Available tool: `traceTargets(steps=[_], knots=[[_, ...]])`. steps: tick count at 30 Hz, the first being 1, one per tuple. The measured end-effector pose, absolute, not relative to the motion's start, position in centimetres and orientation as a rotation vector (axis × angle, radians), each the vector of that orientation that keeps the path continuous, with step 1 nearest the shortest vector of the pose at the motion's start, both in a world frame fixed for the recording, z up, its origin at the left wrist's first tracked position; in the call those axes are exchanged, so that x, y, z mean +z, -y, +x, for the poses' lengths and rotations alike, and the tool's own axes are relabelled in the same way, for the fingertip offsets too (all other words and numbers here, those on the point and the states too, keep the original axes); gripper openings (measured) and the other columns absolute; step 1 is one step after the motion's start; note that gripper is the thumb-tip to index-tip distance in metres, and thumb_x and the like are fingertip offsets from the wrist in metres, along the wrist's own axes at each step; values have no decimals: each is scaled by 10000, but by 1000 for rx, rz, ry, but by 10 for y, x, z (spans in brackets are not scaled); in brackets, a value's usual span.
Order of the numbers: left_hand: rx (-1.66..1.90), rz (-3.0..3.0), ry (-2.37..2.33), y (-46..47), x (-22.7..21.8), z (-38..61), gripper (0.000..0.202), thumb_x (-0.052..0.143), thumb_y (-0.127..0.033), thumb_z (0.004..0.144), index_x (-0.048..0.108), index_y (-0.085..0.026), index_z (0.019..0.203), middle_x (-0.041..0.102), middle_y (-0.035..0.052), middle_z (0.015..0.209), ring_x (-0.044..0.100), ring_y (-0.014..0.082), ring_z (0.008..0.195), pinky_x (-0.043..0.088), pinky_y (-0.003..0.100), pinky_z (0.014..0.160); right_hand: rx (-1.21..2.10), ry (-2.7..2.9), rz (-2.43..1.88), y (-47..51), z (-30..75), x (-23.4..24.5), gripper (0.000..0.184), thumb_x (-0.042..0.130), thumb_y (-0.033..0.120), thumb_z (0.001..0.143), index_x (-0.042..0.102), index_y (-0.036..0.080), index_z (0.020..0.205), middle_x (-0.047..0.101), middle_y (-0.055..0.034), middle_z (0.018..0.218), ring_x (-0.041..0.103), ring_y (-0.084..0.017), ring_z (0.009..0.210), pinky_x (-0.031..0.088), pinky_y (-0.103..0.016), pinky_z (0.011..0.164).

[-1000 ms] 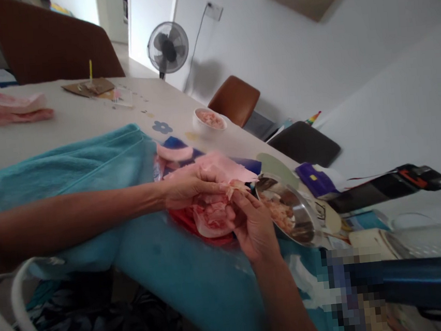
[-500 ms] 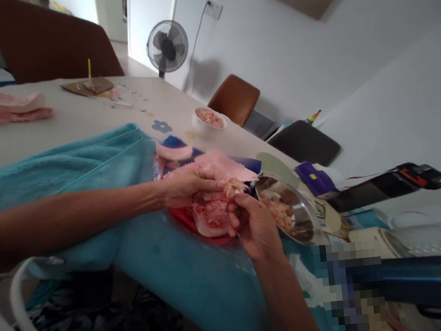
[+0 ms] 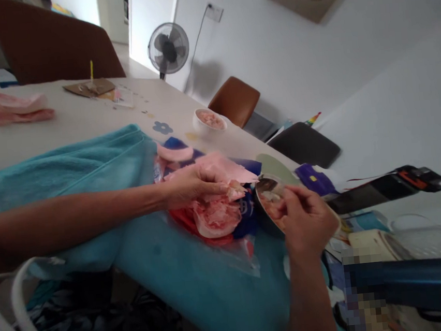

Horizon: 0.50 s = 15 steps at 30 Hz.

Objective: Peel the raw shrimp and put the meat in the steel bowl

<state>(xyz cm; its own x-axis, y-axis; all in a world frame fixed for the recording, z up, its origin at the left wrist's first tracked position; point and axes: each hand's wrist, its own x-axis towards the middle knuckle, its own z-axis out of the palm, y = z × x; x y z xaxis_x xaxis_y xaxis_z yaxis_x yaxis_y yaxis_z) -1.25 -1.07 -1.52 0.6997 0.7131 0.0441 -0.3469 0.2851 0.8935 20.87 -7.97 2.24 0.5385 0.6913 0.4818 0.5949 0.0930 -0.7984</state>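
My left hand (image 3: 191, 185) is closed in a pinch on a pale scrap at the top of a pink, fleshy lump (image 3: 216, 216) that lies on a red sheet over a teal towel (image 3: 88, 170). My right hand (image 3: 306, 219) hovers over a shiny metal bowl (image 3: 266, 187) holding pinkish shreds. Its fingers are pinched together on something small I cannot make out. A pink sheet (image 3: 224, 166) lies just behind the lump.
A small white bowl (image 3: 208, 120) of pink pieces sits further back on the white table (image 3: 83, 116). Folded pink cloths (image 3: 8, 108) lie far left. A black-and-orange tool (image 3: 386, 187), papers and a blue object crowd the right. Chairs and a fan (image 3: 168, 48) stand behind.
My right hand has left the pink lump and moved right, over the metal bowl. My left hand has kept its pinch at the lump.
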Motion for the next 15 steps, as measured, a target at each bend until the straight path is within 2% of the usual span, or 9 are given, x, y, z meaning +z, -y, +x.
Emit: traceTargets(steps=[2,3,5,9,11,13,15], knots=[[726,1065,-426,11,-16,-12,243,790,-290,777,650,-133,656,457,-56,522,356,22,422,295,149,402,-187,1214,-1760,75,232,21,263,592,417,797,719,187,813,644,-22,626,588,-181,587,482,-341,644],[722,1068,-436,11,-16,-12,227,786,-290,779,661,-135,672,463,-55,524,357,23,419,291,150,398,-311,1289,-1830,73,243,20,309,567,452,791,704,186,712,670,-63,671,605,-214,667,478,-369,698],[727,1077,-453,11,-17,-12,224,788,-290,774,663,-137,668,468,-53,526,370,25,423,300,149,400,-421,1380,-1944,68,260,17,381,515,497,789,680,198,622,711,-112,766,617,-257,766,465,-399,749],[736,1080,-466,12,-15,-12,254,793,-297,758,642,-141,625,450,-55,514,384,32,436,333,145,412,-444,1351,-2036,66,272,12,354,521,453,767,743,179,789,728,-113,764,635,-279,772,459,-413,759],[740,1081,-461,13,-14,-11,254,793,-298,755,643,-141,623,445,-53,514,388,33,444,338,143,417,-487,1369,-2051,67,268,11,364,511,442,806,750,169,783,726,-129,761,644,-298,798,457,-439,789],[744,1090,-458,13,-14,-11,256,788,-303,760,649,-135,625,440,-52,513,383,31,449,326,137,417,-574,1423,-2010,69,263,12,371,499,425,847,755,163,787,736,-177,965,643,-339,955,447,-489,867],[744,1098,-469,12,-13,-11,252,784,-301,764,655,-129,633,453,-45,523,388,31,458,316,131,415,-630,1476,-1932,71,258,13,334,511,389,851,761,170,881,644,-184,1277,574,-366,1169,418,-523,964]])
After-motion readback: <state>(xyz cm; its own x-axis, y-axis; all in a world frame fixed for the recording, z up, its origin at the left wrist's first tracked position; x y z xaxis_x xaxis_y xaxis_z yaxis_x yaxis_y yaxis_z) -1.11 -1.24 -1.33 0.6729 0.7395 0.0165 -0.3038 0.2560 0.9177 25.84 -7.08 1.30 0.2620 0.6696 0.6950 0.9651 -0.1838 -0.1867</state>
